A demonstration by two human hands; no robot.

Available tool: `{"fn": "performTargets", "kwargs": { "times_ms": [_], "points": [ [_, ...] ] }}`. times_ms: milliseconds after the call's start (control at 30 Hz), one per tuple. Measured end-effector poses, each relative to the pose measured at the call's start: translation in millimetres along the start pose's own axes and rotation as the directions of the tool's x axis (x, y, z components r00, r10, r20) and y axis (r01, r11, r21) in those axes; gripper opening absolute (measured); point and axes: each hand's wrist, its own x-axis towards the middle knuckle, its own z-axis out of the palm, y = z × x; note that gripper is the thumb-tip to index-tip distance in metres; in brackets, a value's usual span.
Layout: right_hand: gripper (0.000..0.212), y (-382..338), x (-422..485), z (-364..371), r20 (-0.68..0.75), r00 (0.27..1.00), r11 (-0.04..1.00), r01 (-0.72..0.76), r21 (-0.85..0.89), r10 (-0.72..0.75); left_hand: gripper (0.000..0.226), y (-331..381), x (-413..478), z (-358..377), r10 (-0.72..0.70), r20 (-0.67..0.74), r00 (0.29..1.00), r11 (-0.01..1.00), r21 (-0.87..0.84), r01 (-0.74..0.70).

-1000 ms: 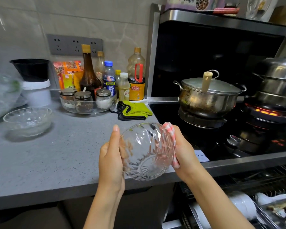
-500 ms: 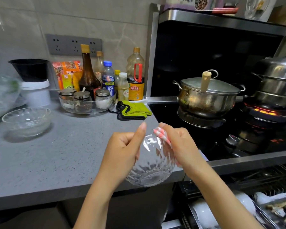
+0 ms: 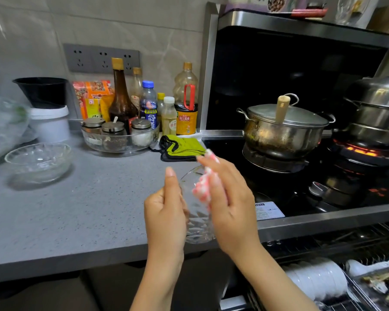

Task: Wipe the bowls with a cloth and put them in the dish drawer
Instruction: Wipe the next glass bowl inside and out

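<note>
Grey speckled stone makes the kitchen surface, with a stove burning at the right. In the air above the near edge of the surface, the left grip grasps a glass bowl from outside, thumb raised beside the rim. The bowl is turned on its side, I think so that its opening faces the other hand. The right grip grasps a pink and white cloth and presses it on the bowl; blur hides whether it rubs inside or on the rim. The bowl is clear, with a cut pattern, and looks slippery. A second bowl of similar glass stands on the surface at far left, probably next. The dish drawer is open at near right, below the stove, ready to receive them.
</note>
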Motion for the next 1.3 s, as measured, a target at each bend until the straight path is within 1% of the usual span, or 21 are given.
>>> {"fn": "performTargets", "kwargs": {
  "times_ms": [67, 100, 133, 200, 233, 267, 300, 367, 433, 500, 600, 667, 700, 767, 833, 933, 967, 1033, 1133, 1233, 1300],
  "points": [
    [0.046, 5, 1, -2, 0.014, 0.987, 0.968, -0.16, 0.194, 0.16, 0.063, 2, 1, -3, -0.037, -0.039, 0.999, 0.999, -0.041, 0.035],
    [0.046, 4, -1, -1, 0.023, 0.982, 0.957, -0.186, 0.22, 0.186, 0.063, 1, 2, -4, -0.048, -0.043, 0.998, 0.998, -0.053, 0.045],
    [0.045, 2, -4, 0, 0.021, 0.988, 0.971, -0.156, 0.181, 0.155, 0.061, 2, 3, -5, -0.051, -0.053, 0.997, 0.997, -0.055, 0.048],
    [0.043, -6, -11, 5, 0.032, 0.999, 0.997, 0.009, -0.072, -0.006, 0.057, 1, 5, -3, -0.033, -0.045, 0.998, 0.999, -0.042, 0.031],
    [0.044, -8, -12, 6, 0.06, 0.994, 0.976, 0.102, -0.193, -0.092, 0.057, 0, 5, -2, -0.013, -0.015, 1.0, 1.0, -0.025, 0.012],
    [0.044, -9, -11, 7, 0.087, 0.986, 0.952, 0.159, -0.262, -0.141, 0.059, 0, 4, -1, 0.006, 0.022, 1.0, 1.0, -0.003, -0.006],
    [0.043, -9, -7, 7, 0.097, 0.986, 0.948, 0.161, -0.273, -0.139, 0.062, -1, 3, 0, 0.022, 0.051, 0.998, 1.0, 0.021, -0.023],
    [0.041, -8, 3, 4, 0.099, 0.995, 0.984, 0.047, -0.172, -0.03, 0.065, 0, 1, -2, 0.032, 0.067, 0.997, 0.999, 0.042, -0.035],
    [0.042, -3, 13, 0, 0.132, 0.983, 0.988, -0.14, 0.063, 0.131, 0.061, 4, 0, -5, 0.038, 0.054, 0.998, 0.999, 0.035, -0.039],
    [0.046, -2, 21, -6, 0.213, 0.921, 0.896, -0.373, 0.239, 0.327, 0.061, 7, 2, -10, 0.047, 0.045, 0.998, 0.999, 0.019, -0.047],
    [0.046, 2, 20, -12, 0.305, 0.75, 0.655, -0.661, 0.366, 0.587, 0.06, 3, 9, -18, 0.004, 0.049, 0.999, 0.998, -0.06, -0.001],
    [0.036, 6, 14, -12, 0.32, 0.66, 0.518, -0.741, 0.427, 0.68, 0.06, 2, 12, -21, -0.02, 0.074, 0.997, 0.989, -0.142, 0.03],
    [0.033, 6, 12, -13, 0.313, 0.643, 0.489, -0.749, 0.447, 0.699, 0.063, 1, 12, -21, -0.022, 0.088, 0.996, 0.987, -0.159, 0.036],
    [0.032, 5, 11, -14, 0.296, 0.646, 0.478, -0.739, 0.475, 0.703, 0.067, 1, 13, -22, -0.021, 0.111, 0.994, 0.987, -0.156, 0.039],
    [0.045, 4, 12, -17, 0.311, 0.658, 0.493, -0.734, 0.467, 0.685, 0.075, -1, 14, -23, -0.034, 0.127, 0.991, 0.994, -0.096, 0.046],
    [0.052, -3, 20, -24, 0.303, 0.683, 0.553, -0.722, 0.415, 0.665, 0.067, 4, 17, -26, 0.006, 0.137, 0.991, 0.999, 0.04, -0.012],
    [0.049, -3, 23, -26, 0.301, 0.696, 0.589, -0.714, 0.377, 0.651, 0.065, 8, 17, -26, 0.035, 0.164, 0.986, 0.995, 0.085, -0.049],
    [0.048, -5, 29, -28, 0.325, 0.722, 0.658, -0.692, 0.298, 0.612, 0.061, 17, 18, -24, 0.075, 0.279, 0.957, 0.982, 0.144, -0.119],
    [0.042, -9, 32, -23, 0.379, 0.736, 0.692, -0.668, 0.274, 0.561, 0.06, 23, 20, -20, 0.096, 0.411, 0.906, 0.935, 0.275, -0.224],
    [0.053, -12, 27, -20, 0.361, 0.779, 0.722, -0.618, 0.311, 0.512, 0.063, 20, 18, -18, 0.163, 0.404, 0.9, 0.905, 0.303, -0.3],
    [0.056, -7, 19, -17, 0.279, 0.828, 0.747, -0.56, 0.358, 0.487, 0.063, 16, 15, -19, 0.182, 0.31, 0.933, 0.931, 0.251, -0.265]
  ]
}}
